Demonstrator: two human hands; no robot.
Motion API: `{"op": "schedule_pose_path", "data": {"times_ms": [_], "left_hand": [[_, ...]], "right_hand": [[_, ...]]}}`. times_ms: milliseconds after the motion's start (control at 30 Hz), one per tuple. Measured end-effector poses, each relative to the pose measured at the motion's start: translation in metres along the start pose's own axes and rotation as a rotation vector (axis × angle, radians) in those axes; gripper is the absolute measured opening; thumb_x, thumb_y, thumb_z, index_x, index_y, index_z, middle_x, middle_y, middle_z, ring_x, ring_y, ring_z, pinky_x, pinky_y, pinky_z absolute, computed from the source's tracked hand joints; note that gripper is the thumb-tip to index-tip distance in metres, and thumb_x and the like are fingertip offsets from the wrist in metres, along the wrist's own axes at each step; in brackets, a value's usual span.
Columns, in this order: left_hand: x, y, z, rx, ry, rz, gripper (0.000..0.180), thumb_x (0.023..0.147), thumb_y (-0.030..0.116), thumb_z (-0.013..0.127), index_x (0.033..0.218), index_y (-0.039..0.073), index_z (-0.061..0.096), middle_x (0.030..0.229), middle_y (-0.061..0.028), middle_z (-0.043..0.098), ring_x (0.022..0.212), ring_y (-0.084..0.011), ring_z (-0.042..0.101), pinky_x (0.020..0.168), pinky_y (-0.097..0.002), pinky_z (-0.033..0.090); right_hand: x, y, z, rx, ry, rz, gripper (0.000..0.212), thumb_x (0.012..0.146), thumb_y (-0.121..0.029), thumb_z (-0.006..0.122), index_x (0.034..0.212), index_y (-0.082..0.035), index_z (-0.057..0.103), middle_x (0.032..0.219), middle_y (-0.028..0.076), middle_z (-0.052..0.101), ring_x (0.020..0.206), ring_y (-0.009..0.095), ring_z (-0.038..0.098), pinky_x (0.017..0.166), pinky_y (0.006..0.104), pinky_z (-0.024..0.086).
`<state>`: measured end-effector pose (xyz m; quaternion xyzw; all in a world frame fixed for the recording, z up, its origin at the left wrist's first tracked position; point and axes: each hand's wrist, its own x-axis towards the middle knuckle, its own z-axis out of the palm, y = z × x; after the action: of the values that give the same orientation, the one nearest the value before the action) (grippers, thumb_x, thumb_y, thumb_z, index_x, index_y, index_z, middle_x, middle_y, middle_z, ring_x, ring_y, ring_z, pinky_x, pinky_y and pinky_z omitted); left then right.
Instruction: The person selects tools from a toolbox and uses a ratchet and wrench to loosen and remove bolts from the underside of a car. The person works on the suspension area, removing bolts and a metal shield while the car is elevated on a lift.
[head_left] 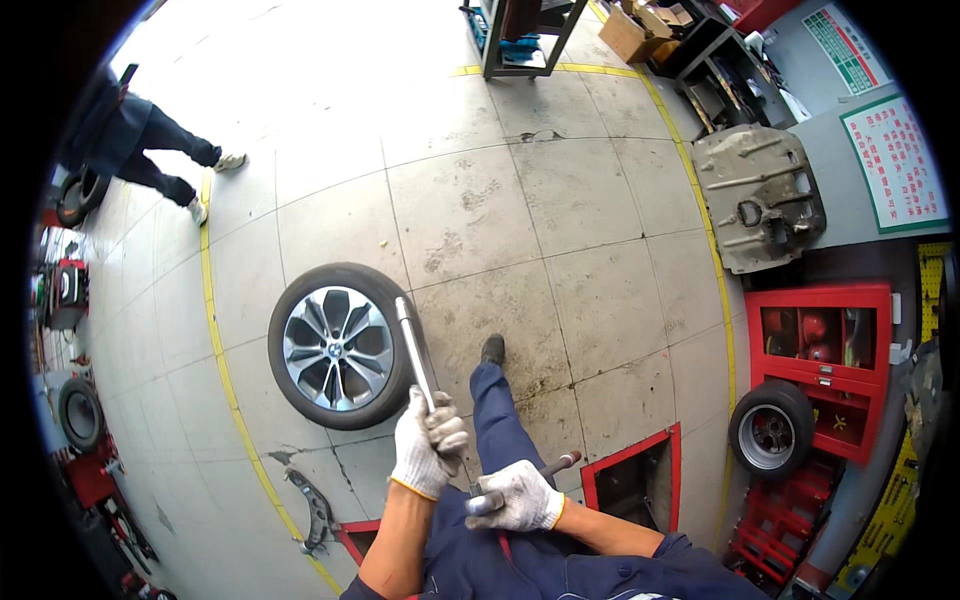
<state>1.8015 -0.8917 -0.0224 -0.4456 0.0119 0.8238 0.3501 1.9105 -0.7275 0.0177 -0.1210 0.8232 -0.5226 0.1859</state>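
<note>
Left hand: gloved left hand (428, 440), fingers curled round the lower end of a long metal bar (418, 355), socket-like tip pointing away from the body.
Right hand: gloved right hand (522, 497), closed round a handled tool (485, 503); metal head emerges at the left, reddish-brown grip end at the right. Exact type hidden by the glove.
Wheel: alloy wheel with tyre (336, 351), flat on the floor, spokes up, ahead and left of the hands. Bar overlaps the tyre edge in view; contact cannot be told.
Done (judged): both tools in hand; wheel lies free of any vehicle.
Left (judged): bar and handled tool not joined; neither is seated on a fastener within view. Overall stage cannot be fixed.
Floor: curved metal arm (318, 512) left of the person; red-framed opening (676, 470) to the right.
Surroundings: red cabinet (820, 294) at right, second wheel (772, 428) beside it; another person (145, 140) upper left.
</note>
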Motion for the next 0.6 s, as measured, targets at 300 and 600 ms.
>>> {"op": "schedule_pose_path", "data": {"times_ms": [300,600], "left_hand": [[0.067,0.126,0.171,0.517,0.329,0.421,0.048,0.109,0.054,0.043,0.091,0.012,0.059,0.059,0.0076,0.032,0.044,-0.0070,0.027,0.040,-0.0264,0.022],[0.192,0.274,0.337,0.578,0.503,0.678,0.046,0.110,0.052,0.043,0.091,0.011,0.053,0.058,0.0050,0.033,0.043,-0.0093,0.031,0.039,-0.0286,0.026]], "right_hand": [[0.204,0.007,-0.360,-0.100,0.378,0.383,0.053,0.088,-0.048,0.078,0.113,-0.004,0.065,0.070,0.014,0.061,0.065,0.031,0.067,0.062,0.0426,0.051],[0.261,0.220,-0.482,-0.468,0.440,1.088,0.058,0.085,-0.063,0.069,0.096,-0.006,0.077,0.092,0.024,0.073,0.093,0.043,0.070,0.082,0.0489,0.054]]}}
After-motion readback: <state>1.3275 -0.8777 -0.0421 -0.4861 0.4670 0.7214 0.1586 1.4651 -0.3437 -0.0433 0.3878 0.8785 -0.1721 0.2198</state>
